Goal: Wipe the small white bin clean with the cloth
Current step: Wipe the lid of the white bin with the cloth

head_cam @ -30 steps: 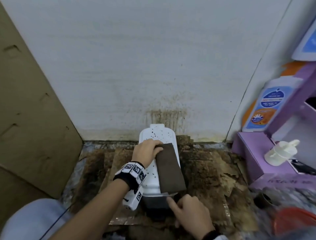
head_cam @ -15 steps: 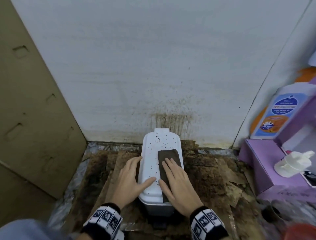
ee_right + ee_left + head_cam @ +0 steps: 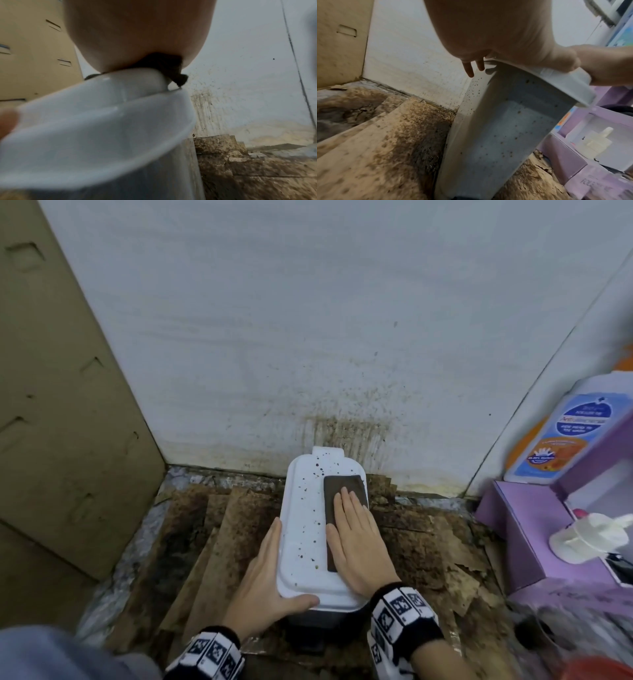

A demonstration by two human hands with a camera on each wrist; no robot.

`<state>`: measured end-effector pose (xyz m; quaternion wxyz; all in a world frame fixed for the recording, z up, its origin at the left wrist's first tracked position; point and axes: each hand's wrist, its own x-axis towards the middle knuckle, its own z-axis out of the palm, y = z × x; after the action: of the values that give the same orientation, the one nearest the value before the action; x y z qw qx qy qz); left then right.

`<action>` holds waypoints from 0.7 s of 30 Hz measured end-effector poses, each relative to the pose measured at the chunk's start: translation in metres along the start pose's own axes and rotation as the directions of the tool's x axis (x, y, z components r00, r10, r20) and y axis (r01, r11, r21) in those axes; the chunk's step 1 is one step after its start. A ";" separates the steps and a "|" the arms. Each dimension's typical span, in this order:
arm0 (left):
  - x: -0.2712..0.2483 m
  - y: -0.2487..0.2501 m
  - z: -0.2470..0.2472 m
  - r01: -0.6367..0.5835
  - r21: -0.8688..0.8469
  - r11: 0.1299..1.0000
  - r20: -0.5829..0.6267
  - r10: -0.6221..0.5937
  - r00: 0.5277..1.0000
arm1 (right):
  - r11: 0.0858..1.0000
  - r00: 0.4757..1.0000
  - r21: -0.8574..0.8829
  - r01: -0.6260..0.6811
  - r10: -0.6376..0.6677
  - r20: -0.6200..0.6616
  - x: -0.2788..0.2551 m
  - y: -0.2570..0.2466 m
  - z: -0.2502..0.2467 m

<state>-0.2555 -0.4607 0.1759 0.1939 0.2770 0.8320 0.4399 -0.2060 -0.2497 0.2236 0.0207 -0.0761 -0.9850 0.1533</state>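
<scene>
The small white bin (image 3: 305, 529) stands on the floor against the wall, its shut lid speckled with brown spots. A dark brown cloth (image 3: 342, 491) lies lengthwise on the right half of the lid. My right hand (image 3: 356, 539) presses flat on the cloth, fingers straight and pointing at the wall. My left hand (image 3: 267, 573) lies along the bin's left side with straight fingers, its thumb across the lid's near corner. The left wrist view shows the bin's spotted side (image 3: 496, 128) below my fingers (image 3: 470, 69). In the right wrist view the cloth (image 3: 164, 63) sits under my palm on the lid (image 3: 102, 115).
A cardboard panel (image 3: 68, 405) closes off the left. The white wall (image 3: 342, 337) behind the bin is splattered brown. Stained cardboard sheets (image 3: 222, 542) cover the floor. At the right, a purple box (image 3: 531, 525) holds a white pump bottle (image 3: 582, 535) and a detergent bottle (image 3: 555, 440).
My left hand let go of the cloth and moved to the bin's left side. My right hand came onto the cloth and slid it along the lid toward the wall.
</scene>
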 end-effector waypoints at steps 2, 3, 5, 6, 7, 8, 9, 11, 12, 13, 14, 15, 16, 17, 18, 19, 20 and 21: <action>-0.001 0.001 0.000 0.007 -0.003 1.000 0.005 -0.007 1.000 | 1.000 1.000 -0.005 -0.005 0.005 0.022 0.012 0.005 -0.002; -0.001 0.001 0.000 0.014 0.001 1.000 0.004 -0.014 1.000 | 1.000 0.999 -0.005 -0.008 0.008 0.033 0.015 0.005 -0.003; -0.001 0.001 0.001 0.038 0.032 0.999 -0.001 -0.038 0.999 | 1.000 0.999 -0.008 -0.007 0.007 0.037 0.012 0.006 -0.001; -0.001 0.000 0.001 0.049 0.053 0.997 -0.003 -0.048 0.999 | 1.000 1.000 -0.003 -0.002 0.002 0.029 0.008 0.005 0.000; -0.001 -0.001 0.002 0.052 0.070 0.996 -0.006 -0.052 0.999 | 1.000 1.000 0.015 0.002 -0.002 0.013 0.001 0.005 0.002; 0.000 -0.002 0.002 0.050 0.081 0.995 -0.008 -0.050 0.999 | 0.999 1.000 0.037 0.003 -0.003 0.001 -0.007 0.003 0.003; 0.000 -0.003 0.002 0.043 0.091 0.995 -0.011 -0.043 0.999 | 0.998 1.000 0.057 0.000 0.001 -0.005 -0.017 0.000 0.003; 0.001 -0.005 0.004 0.027 0.100 0.995 -0.019 -0.025 0.999 | 0.997 1.000 0.073 -0.008 0.009 -0.011 -0.039 -0.008 0.008; 0.002 -0.006 0.004 0.022 0.093 0.995 -0.025 -0.020 0.999 | 0.997 1.000 0.072 -0.015 0.016 -0.018 -0.050 -0.012 0.011; 0.002 -0.007 0.005 0.018 0.082 0.996 -0.032 -0.015 0.999 | 0.997 0.999 0.068 -0.021 0.024 -0.034 -0.059 -0.016 0.015; 0.003 -0.007 0.006 0.013 0.071 0.997 -0.039 -0.010 0.999 | 0.998 0.998 0.065 -0.024 0.028 -0.055 -0.065 -0.017 0.020; 0.003 -0.007 0.006 0.004 0.065 0.998 -0.044 -0.002 0.999 | 0.998 0.997 0.064 -0.024 0.029 -0.076 -0.070 -0.018 0.024; 0.003 -0.007 0.007 -0.003 0.058 0.998 -0.045 0.006 0.999 | 0.998 0.995 0.063 -0.025 0.031 -0.090 -0.071 -0.017 0.027; 0.003 -0.007 0.007 -0.006 0.048 0.999 -0.043 0.008 0.999 | 0.998 0.995 0.061 -0.024 0.030 -0.097 -0.070 -0.015 0.029; 0.002 -0.006 0.006 -0.005 0.038 0.999 -0.039 0.006 0.999 | 0.998 0.995 0.058 -0.016 0.022 -0.101 -0.068 -0.014 0.028; 0.002 -0.006 0.006 -0.003 0.030 1.000 -0.033 0.004 0.999 | 0.999 0.994 0.052 -0.006 0.012 -0.106 -0.065 -0.013 0.025; 0.002 -0.005 0.005 -0.001 0.026 1.000 -0.027 0.002 1.000 | 0.999 0.994 0.043 0.004 0.000 -0.107 -0.060 -0.011 0.022; 0.002 -0.004 0.005 0.002 0.020 1.000 -0.022 -0.001 1.000 | 0.999 0.995 0.033 0.010 -0.007 -0.096 -0.054 -0.008 0.019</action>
<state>-0.2550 -0.4582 0.1698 0.1824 0.2735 0.8385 0.4346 -0.1554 -0.2715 0.2068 0.0700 -0.0789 -0.9805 0.1658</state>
